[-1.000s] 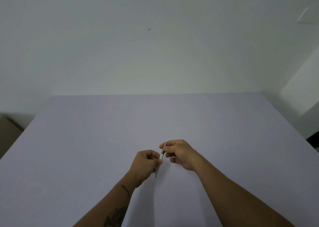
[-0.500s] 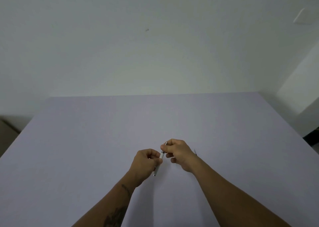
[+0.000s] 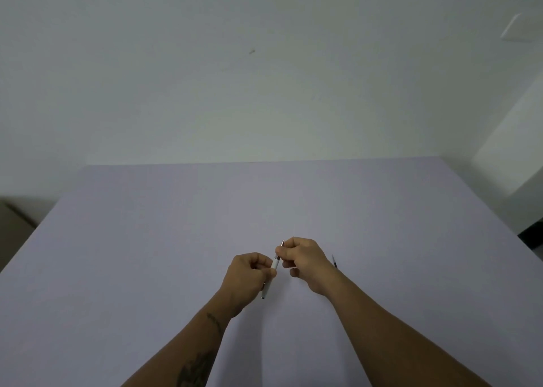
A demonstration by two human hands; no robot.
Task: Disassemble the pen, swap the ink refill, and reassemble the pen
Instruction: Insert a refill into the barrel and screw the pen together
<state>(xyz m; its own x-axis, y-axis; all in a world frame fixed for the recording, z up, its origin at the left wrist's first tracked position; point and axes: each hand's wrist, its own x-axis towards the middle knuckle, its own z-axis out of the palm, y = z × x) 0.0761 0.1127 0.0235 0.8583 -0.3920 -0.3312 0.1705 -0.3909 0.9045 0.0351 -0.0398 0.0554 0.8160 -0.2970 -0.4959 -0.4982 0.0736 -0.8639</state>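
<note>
A slim white pen (image 3: 274, 264) is held tilted above the table between both hands. My left hand (image 3: 248, 278) is closed around the pen's barrel, whose dark lower end sticks out below the fist. My right hand (image 3: 304, 257) pinches the pen's upper tip section, with the metal point showing just above the fingers. A thin dark ink refill (image 3: 334, 261) lies on the table just right of my right wrist, partly hidden by it.
The work happens over a wide pale lilac table (image 3: 176, 239) that meets a white wall at the back. A brown piece of furniture (image 3: 11, 228) stands beyond the left edge. The table's right edge runs near a dark gap at the far right.
Both hands have stayed together on the pen at almost the same spot. The refill beside my right wrist has come into view.
</note>
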